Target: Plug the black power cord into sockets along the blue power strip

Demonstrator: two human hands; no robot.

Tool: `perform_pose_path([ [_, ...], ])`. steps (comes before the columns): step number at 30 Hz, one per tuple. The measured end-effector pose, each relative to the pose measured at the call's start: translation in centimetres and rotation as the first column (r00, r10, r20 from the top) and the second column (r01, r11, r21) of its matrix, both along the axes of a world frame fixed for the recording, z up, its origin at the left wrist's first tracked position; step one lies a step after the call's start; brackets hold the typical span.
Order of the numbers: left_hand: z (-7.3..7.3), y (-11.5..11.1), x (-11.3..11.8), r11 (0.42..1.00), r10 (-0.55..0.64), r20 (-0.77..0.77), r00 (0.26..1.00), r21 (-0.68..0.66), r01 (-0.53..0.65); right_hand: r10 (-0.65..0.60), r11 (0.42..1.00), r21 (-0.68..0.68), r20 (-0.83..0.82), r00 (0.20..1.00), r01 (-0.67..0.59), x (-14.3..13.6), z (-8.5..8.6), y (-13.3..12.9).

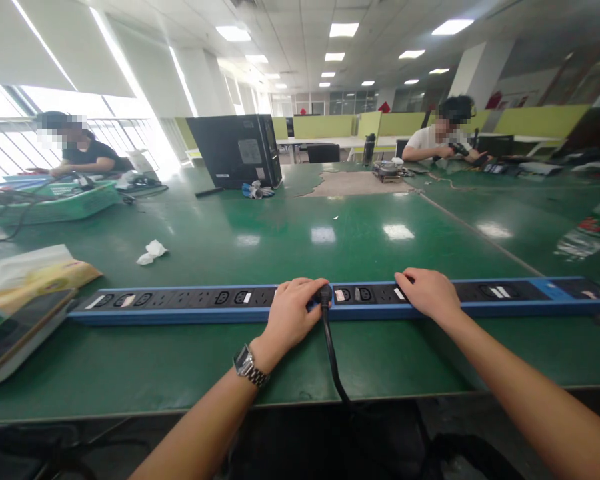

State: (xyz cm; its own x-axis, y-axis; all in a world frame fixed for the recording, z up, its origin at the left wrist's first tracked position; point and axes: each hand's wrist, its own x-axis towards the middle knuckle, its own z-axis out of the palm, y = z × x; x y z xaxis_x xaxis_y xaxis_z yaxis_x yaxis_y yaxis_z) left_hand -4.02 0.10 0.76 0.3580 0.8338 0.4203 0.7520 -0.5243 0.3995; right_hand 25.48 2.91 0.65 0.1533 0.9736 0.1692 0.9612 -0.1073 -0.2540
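Note:
A long blue power strip (220, 317) with black sockets lies across the table in front of me. My left hand (295, 303), with a watch (250, 367) on its wrist, is closed around a black power plug (325, 295) at the middle of the strip. From the plug a black cord (334, 363) runs down over the table's front edge. The plug's front is hidden, so I cannot tell how deep it sits. My right hand (430, 293) rests over the strip further right, thumb and fingers gripping its sides.
At the left lie a tablet-like device (25, 333) and a yellow-white packet (40, 270). Crumpled tissue (153, 252), a black computer case (235, 152) and a green basket (75, 201) stand beyond. A plastic bottle (590, 227) lies at right. Two people sit across the table.

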Motion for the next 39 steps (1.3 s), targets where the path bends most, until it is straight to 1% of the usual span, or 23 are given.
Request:
perform_pose_path([
  [4,-0.2,0.3,-0.4,0.999,-0.005,0.153,0.988,-0.041,0.011,0.001,0.994,0.108,-0.146,0.989,0.015,0.5,0.2,-0.1],
  [6,0.0,0.4,-0.2,1.0,-0.004,0.295,0.956,-0.025,0.012,0.007,0.986,0.167,-0.212,0.977,0.029,0.5,0.7,-0.4],
  [8,0.5,0.3,0.6,1.0,-0.025,0.414,0.91,0.017,0.019,0.054,0.978,0.207,-0.306,0.951,0.012,-0.2,1.6,-1.3],
  [9,0.9,0.2,1.4,0.998,-0.049,0.434,0.899,0.044,0.033,0.098,0.977,0.211,-0.386,0.917,-0.016,-0.8,2.2,-1.8],
  [10,1.2,0.1,2.3,0.996,-0.078,0.421,0.904,0.071,0.053,0.149,0.978,0.201,-0.477,0.866,-0.057,-1.6,2.9,-2.4],
  [11,1.5,0.1,3.3,0.992,-0.113,0.38,0.918,0.094,0.083,0.196,0.977,0.183,-0.556,0.808,-0.111,-2.5,3.5,-3.1],
  [12,1.8,0.1,4.4,0.987,-0.149,0.325,0.934,0.111,0.119,0.234,0.972,0.16,-0.599,0.766,-0.171,-3.3,4.1,-3.6],
  [13,1.9,0.2,5.5,0.981,-0.179,0.273,0.945,0.124,0.15,0.259,0.965,0.131,-0.59,0.765,-0.226,-4.1,4.6,-4.1],
  [15,2.0,0.5,7.2,0.972,-0.217,0.183,0.959,0.126,0.196,0.285,0.956,0.067,-0.435,0.854,-0.285,-4.8,5.3,-4.5],
  [17,1.7,0.8,7.8,0.972,-0.218,0.098,0.971,0.107,0.207,0.288,0.956,0.025,-0.262,0.921,-0.292,-4.3,5.5,-4.1],
  [18,1.4,1.0,7.7,0.976,-0.2,0.05,0.978,0.097,0.195,0.28,0.958,0.004,-0.218,0.935,-0.286,-3.7,5.4,-3.7],
  [20,0.8,1.2,7.0,0.984,-0.152,-0.052,0.987,0.081,0.156,0.281,0.952,-0.056,-0.226,0.933,-0.3,-2.1,5.0,-2.8],
  [22,0.1,1.2,6.1,0.989,-0.121,-0.156,0.98,0.07,0.134,0.302,0.928,-0.119,-0.314,0.9,-0.353,-0.9,4.5,-1.9],
  [24,-0.4,1.1,5.6,0.989,-0.111,-0.226,0.968,0.067,0.129,0.312,0.901,-0.163,-0.402,0.861,-0.403,-0.5,4.4,-1.3],
  [25,-0.6,1.0,5.5,0.989,-0.105,-0.249,0.963,0.071,0.127,0.311,0.894,-0.178,-0.415,0.855,-0.411,-0.5,4.4,-1.2],
  [27,-0.8,0.9,5.6,0.99,-0.087,-0.269,0.959,0.087,0.115,0.302,0.895,-0.213,-0.358,0.884,-0.392,-1.0,4.8,-1.0],
  [30,-0.9,0.8,5.8,0.989,-0.077,-0.284,0.956,0.099,0.109,0.279,0.909,-0.273,-0.167,0.946,-0.316,-2.0,5.7,-0.8],
  [33,-0.8,0.8,5.8,0.989,-0.069,-0.286,0.956,0.103,0.102,0.276,0.915,-0.294,-0.045,0.96,-0.277,-2.8,6.2,-0.7],
  [36,-0.8,0.7,5.8,0.989,-0.067,-0.281,0.957,0.108,0.101,0.301,0.917,-0.286,0.04,0.953,-0.278,-3.4,5.9,-0.8],
  [39,-0.8,0.6,5.8,0.989,-0.068,-0.271,0.96,0.112,0.101,0.297,0.929,-0.271,0.135,0.945,-0.253,-4.1,5.1,-1.1],
])
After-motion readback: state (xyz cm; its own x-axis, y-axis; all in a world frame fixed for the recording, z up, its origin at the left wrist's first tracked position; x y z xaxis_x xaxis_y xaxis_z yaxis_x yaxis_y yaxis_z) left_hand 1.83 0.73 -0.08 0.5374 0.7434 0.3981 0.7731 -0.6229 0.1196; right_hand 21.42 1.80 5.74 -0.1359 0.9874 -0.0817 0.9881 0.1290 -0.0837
